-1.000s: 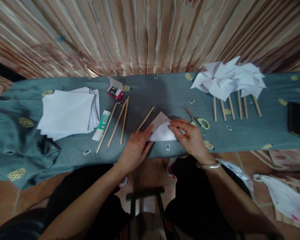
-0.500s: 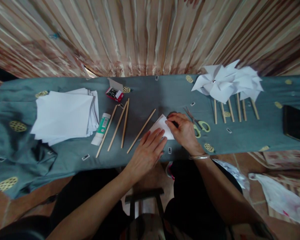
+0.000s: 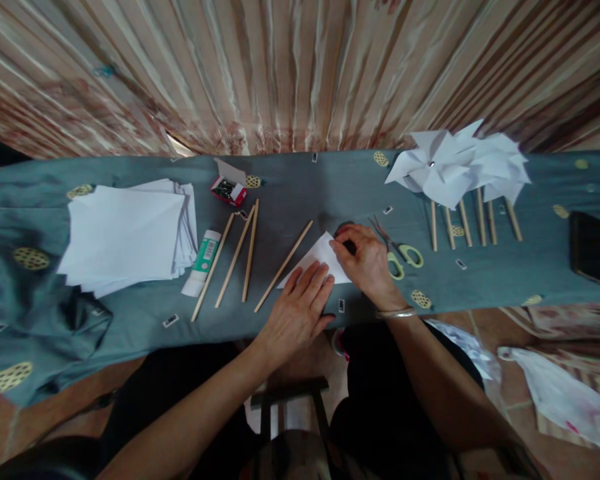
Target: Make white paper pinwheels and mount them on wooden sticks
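A white sheet of paper (image 3: 314, 255), folded to a triangle, lies on the cloth in front of me. My left hand (image 3: 300, 303) rests flat on its lower part, fingers stretched out. At the paper's upper right edge, my right hand (image 3: 363, 257) has its thumb and fingertips pinched together on the paper; part of the sheet is hidden beneath the hands. Scissors with light green handles (image 3: 399, 253) lie just right of my right hand. To the left of the paper is a wooden stick (image 3: 283, 267), apart from it.
A stack of white paper (image 3: 123, 233) lies at the left, beside a glue stick (image 3: 201, 263). Near it are more wooden sticks (image 3: 235, 260) and an opened small red box (image 3: 229, 191). White paper pinwheels (image 3: 447, 167) on sticks and a dark phone (image 3: 591, 247) lie rightward.
My left hand has shifted slightly down, and more of the folded triangle shows. The right hand stays pinched at nearly the same spot.
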`<move>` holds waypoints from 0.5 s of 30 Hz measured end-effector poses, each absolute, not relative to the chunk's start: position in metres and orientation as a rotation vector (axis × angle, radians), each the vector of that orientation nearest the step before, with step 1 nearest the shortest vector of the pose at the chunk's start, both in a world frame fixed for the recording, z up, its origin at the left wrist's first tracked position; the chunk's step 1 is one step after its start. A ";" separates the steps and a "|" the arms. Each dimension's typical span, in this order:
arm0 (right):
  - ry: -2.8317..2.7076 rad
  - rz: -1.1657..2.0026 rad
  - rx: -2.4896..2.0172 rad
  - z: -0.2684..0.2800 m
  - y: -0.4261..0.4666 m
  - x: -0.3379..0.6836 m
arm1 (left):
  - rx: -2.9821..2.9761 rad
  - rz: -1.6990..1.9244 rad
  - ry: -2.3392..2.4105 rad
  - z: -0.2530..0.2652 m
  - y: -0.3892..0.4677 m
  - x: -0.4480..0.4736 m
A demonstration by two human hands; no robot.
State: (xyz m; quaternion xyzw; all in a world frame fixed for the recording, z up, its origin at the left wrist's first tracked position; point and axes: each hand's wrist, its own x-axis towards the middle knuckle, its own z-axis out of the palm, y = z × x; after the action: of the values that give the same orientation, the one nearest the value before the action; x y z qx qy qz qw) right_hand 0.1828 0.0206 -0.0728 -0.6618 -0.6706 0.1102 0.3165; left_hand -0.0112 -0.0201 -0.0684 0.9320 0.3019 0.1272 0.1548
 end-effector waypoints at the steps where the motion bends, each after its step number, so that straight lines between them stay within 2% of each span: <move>1: -1.763 0.287 -1.744 -0.073 0.021 0.183 | 2.669 0.364 0.864 -0.068 -0.020 -0.011; 15: -1.779 0.260 -1.772 -0.068 0.017 0.178 | 2.682 0.314 0.874 -0.069 -0.018 -0.010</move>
State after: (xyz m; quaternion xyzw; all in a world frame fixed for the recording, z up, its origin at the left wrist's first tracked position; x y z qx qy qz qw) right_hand 0.1781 0.0175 -0.0678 -0.6688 -0.6714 0.0981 0.3038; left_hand -0.0097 -0.0179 -0.0692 0.9341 0.3043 0.1093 0.1514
